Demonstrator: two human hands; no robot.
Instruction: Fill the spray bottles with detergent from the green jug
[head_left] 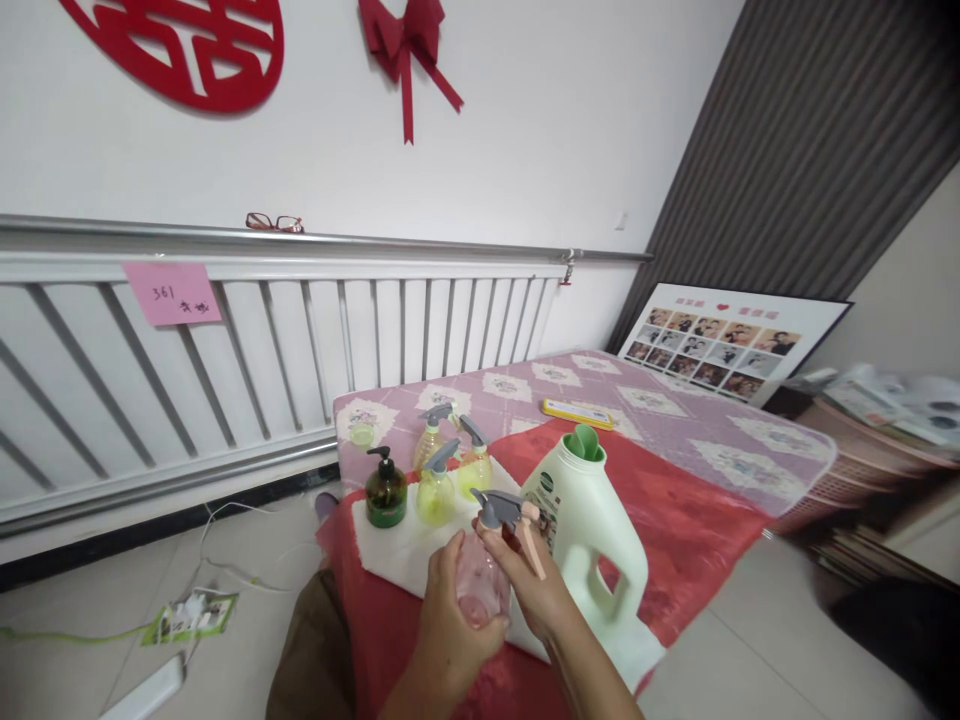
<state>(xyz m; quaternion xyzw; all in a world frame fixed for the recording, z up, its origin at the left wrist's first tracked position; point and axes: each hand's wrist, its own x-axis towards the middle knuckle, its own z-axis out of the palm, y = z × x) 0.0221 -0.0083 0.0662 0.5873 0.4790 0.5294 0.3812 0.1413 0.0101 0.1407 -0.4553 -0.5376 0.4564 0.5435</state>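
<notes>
A clear pink spray bottle (477, 580) is tilted between my two hands. My left hand (450, 622) is closed around its body. With its fingers at the neck, my right hand (538, 588) grips the bottle just below the grey spray head (495, 506), whose trigger is peach. Right beside it stands a large pale green jug (592, 505) with a green cup (583, 441) in its mouth. Beyond my hands are several clear spray bottles (435, 495) with grey heads and yellowish liquid, and a dark green pump bottle (386, 492).
A white cloth (390, 552) and red sheet (682, 500) cover part of the patterned table (652, 400). A yellow box (577, 414) and small round lid (361, 435) lie toward the back. Behind is a white radiator (390, 330); cables and a power strip (146, 690) lie on the floor.
</notes>
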